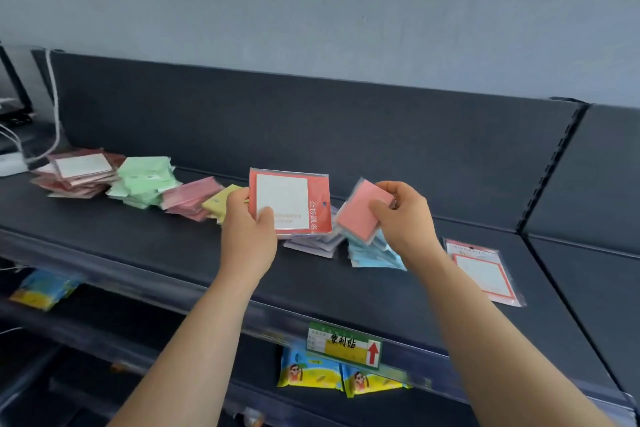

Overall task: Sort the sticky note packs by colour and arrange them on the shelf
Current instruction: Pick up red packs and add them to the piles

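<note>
My left hand point(246, 239) holds up a red-framed pack with a white centre point(289, 201) above the dark shelf point(138, 246). My right hand point(403, 215) grips a plain pink pack point(360, 211) beside it. Along the shelf lie sorted piles: red-framed packs point(78, 172) at far left, then green point(143, 180), pink point(190, 196) and yellow point(220, 201). Under my hands sit a pale lilac pile point(317, 243) and a light blue pile point(372, 255). A single red-framed pack point(483, 270) lies flat to the right.
A dark back panel point(311, 121) rises behind the shelf. A green and yellow price label point(344, 345) clips onto the front rail. Yellow-blue wipe packets point(308, 371) lie on the lower shelf, another packet point(45, 288) at left. White cables point(53, 104) hang at far left.
</note>
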A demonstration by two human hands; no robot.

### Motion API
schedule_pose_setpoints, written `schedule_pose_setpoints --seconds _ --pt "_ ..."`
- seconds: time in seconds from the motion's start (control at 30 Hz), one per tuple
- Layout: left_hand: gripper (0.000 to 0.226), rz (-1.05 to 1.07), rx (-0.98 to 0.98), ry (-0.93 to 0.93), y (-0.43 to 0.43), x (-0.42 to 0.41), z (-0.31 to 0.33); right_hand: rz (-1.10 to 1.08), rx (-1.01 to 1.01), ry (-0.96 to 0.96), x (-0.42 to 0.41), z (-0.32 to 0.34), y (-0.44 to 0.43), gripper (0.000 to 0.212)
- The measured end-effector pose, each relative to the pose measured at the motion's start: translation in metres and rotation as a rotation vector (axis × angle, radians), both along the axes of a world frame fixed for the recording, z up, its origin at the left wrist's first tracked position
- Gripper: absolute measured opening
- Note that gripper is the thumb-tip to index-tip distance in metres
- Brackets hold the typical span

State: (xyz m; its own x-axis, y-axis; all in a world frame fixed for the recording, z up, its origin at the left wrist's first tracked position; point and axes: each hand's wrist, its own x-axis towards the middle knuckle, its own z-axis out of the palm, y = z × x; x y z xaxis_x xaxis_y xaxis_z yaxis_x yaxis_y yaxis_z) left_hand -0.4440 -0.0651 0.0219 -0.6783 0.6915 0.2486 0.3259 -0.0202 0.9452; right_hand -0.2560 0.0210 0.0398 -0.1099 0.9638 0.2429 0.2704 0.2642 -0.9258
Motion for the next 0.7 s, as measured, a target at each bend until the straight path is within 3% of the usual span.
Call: schedule_pose_setpoints --seconds 0.43,0.7 --pt "0.034 0.182 0.082 -0.101 -0.019 -0.141 0.005 0.178 0.061 -0.093 -0.159 0.010 0.011 0.032" --pt "0.036 0.220 0.059 -0.020 -0.020 -0.255 0.018 0.202 0.079 -0.228 -0.290 0.009 0.022 0.026"
